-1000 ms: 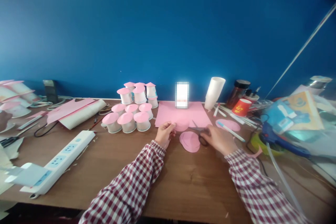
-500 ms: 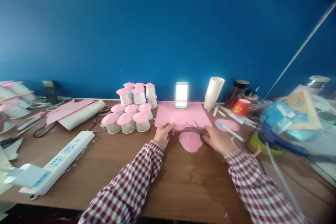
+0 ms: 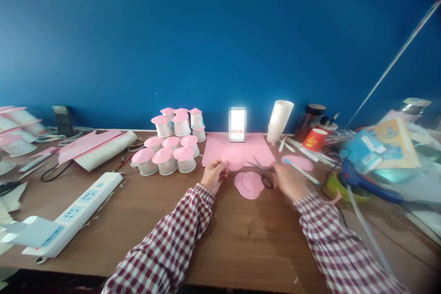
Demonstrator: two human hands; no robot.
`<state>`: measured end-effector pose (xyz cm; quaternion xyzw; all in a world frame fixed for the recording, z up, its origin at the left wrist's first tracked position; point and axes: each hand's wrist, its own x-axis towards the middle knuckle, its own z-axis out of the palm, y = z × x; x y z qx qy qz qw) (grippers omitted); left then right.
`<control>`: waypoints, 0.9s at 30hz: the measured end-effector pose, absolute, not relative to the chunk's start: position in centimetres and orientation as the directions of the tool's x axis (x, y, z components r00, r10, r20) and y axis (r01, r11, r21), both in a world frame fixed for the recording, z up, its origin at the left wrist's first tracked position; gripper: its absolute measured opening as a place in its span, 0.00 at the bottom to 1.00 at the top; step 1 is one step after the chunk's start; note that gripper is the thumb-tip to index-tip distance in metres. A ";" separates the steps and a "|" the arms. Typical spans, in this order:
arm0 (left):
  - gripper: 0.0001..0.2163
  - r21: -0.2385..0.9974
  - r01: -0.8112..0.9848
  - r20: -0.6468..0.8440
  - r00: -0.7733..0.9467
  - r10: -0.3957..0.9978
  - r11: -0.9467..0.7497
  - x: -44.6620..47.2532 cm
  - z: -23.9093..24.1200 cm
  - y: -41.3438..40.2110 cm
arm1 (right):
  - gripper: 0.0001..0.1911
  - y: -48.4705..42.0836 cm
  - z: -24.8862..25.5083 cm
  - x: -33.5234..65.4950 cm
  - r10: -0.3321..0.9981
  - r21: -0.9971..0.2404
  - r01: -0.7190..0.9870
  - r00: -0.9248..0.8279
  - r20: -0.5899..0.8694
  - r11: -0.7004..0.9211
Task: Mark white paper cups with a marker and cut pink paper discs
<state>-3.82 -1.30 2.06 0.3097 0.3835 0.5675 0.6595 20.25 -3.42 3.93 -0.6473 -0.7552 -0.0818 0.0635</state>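
Observation:
My left hand (image 3: 214,175) pinches the left edge of a round pink paper disc (image 3: 234,158) between thumb and fingers. My right hand (image 3: 289,178) is closed at the handles of a pair of scissors (image 3: 266,178). The blades are apart and point left towards the disc, without clearly touching it. One dark finger ring shows in front of the hand; the other is partly covered by the fingers. Below the disc, between my hands, lies a small pile of cut pink discs (image 3: 248,186). Behind it a pink paper sheet (image 3: 257,144) lies flat.
White paper cups with pink cone tops (image 3: 167,161) stand left of the sheet. Also leftward are a power strip (image 3: 77,213) and corrugated card (image 3: 105,151). Rightward are stacked white cups (image 3: 280,121), a marker (image 3: 301,170), a red cup (image 3: 315,140) and a blue glue gun (image 3: 370,183).
My right hand has shifted slightly right and back from the disc, so more of the scissors' dark ring shows. The left hand still holds the disc. The view has moved a little.

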 end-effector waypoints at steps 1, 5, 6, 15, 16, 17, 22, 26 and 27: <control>0.13 0.844 -0.510 -0.157 0.058 0.986 0.165 -3.8 2.1 -1.3 | 0.07 -3.4 3.9 20.0 0.970 0.038 0.989 -0.146 0.193 0.141; 0.13 0.845 -0.509 -0.158 0.057 0.986 0.165 -3.7 2.1 -1.3 | 0.10 -3.0 3.6 19.5 0.969 0.025 0.990 -0.144 0.200 0.142; 0.13 0.846 -0.507 -0.156 0.061 0.986 0.165 -3.7 2.1 -1.3 | 0.10 -2.9 3.5 19.4 0.966 0.027 0.989 -0.148 0.212 0.145; 0.14 0.851 -0.501 -0.150 0.062 0.987 0.160 -3.7 2.1 -1.4 | 0.16 -3.2 4.8 19.7 0.958 -0.076 0.991 -0.086 0.274 0.111; 0.14 0.851 -0.500 -0.150 0.066 0.987 0.163 -3.7 2.1 -1.4 | 0.16 -3.2 4.8 19.7 0.956 -0.111 0.987 -0.078 0.284 0.114; 0.14 0.851 -0.498 -0.152 0.068 0.986 0.166 -3.7 2.1 -1.4 | 0.16 -3.2 4.8 19.7 0.953 -0.158 0.981 -0.063 0.296 0.114; 0.13 0.844 -0.511 -0.158 0.056 0.986 0.165 -3.8 2.0 -1.3 | 0.16 -2.5 4.3 19.4 0.948 -0.564 0.812 0.040 0.317 0.154; 0.12 0.821 -0.544 -0.166 0.067 0.984 0.175 -4.0 2.1 -1.2 | 0.21 -2.5 4.3 18.8 0.985 -0.909 0.401 0.078 0.153 0.110; 0.12 0.812 -0.556 -0.173 0.064 0.983 0.179 -4.1 2.2 -1.2 | 0.23 -2.6 4.5 18.6 0.994 -0.945 0.318 0.046 0.096 0.076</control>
